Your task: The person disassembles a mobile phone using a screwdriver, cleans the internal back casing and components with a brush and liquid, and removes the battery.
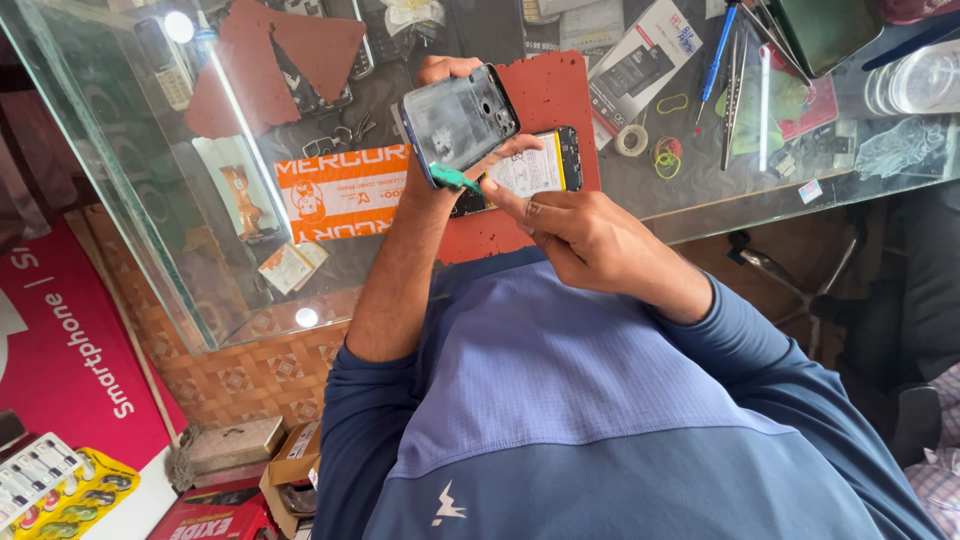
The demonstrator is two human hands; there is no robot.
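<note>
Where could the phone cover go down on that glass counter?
Bare glass lies between the rubber bands and the counter's front edge. The red mat holds the opened phone; tools crowd beyond.

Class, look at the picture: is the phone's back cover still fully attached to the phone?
No: the left hand holds the back cover lifted off the phone.

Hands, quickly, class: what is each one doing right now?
Left hand: closed on the phone back cover, lifted off the phone.
Right hand: closed on a green pry tool.

Blue screwdriver (717, 52) — tape roll (631, 139) nearby
</note>
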